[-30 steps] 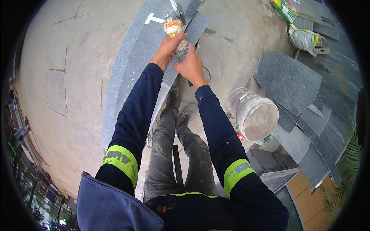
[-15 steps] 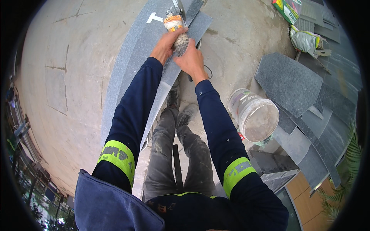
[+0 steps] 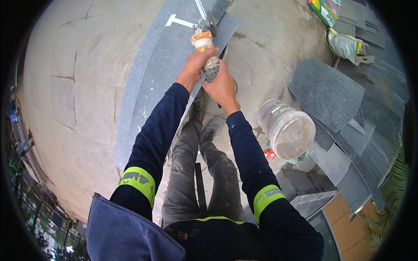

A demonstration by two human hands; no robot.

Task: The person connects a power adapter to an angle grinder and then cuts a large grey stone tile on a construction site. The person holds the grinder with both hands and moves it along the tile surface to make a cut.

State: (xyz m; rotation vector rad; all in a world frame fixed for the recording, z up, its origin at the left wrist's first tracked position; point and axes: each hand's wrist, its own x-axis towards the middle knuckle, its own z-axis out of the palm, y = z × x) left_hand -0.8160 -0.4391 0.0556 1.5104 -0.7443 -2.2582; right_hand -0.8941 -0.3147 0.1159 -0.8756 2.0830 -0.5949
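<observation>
Both of my hands are wrapped round an angle grinder (image 3: 203, 42), its dusty body banded with orange. My left hand (image 3: 194, 66) grips the middle of the body, while my right hand (image 3: 222, 88) holds the rear end. The round cutting disc (image 3: 212, 23) stands on edge at the tool's far end, close above a long grey stone slab (image 3: 152, 65); I cannot tell whether it touches. A white T-shaped square (image 3: 183, 21) lies on the slab beside the grinder's head. Part of a cable (image 3: 236, 86) shows behind my right hand.
To my right stands a whitish plastic bucket (image 3: 287, 130). Beyond it, cut grey stone pieces (image 3: 326, 93) lie in a pile. A torn white bag (image 3: 344, 45) and a green-and-red bag (image 3: 324, 11) sit at the far right. My shoes (image 3: 211, 129) are on the concrete floor beside the slab.
My hands have drawn the grinder toward me and a little to the right. More of the cutting disc and of the white square now shows.
</observation>
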